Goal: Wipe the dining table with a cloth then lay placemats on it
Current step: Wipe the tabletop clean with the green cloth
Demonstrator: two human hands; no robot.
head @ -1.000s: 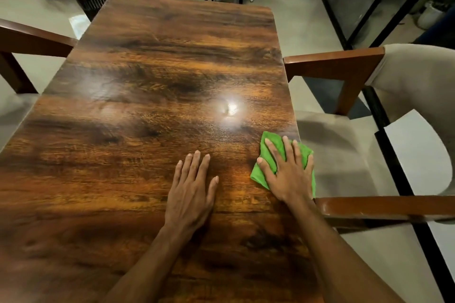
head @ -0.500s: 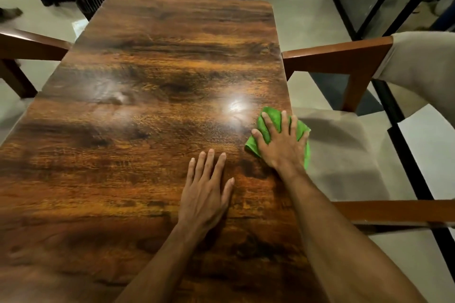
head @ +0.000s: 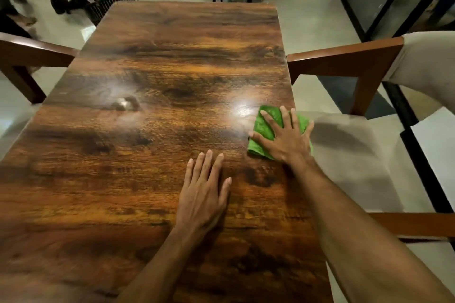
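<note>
Cloth (head: 267,123), green, judged soft, light, limp and apt to bunch: lies at the counter's (head: 172,56) right edge, pressed under the right hand (head: 286,139), fingers spread straight, best worked by flat palm pressure; left hand (head: 204,192) rests flat, fingers straight, near the counter's middle.

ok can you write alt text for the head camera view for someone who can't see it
A person's right hand presses a green cloth flat near the right edge of a dark wooden dining table, while the left hand rests flat beside it. A cushioned wooden armchair stands at the table's right side.
</note>
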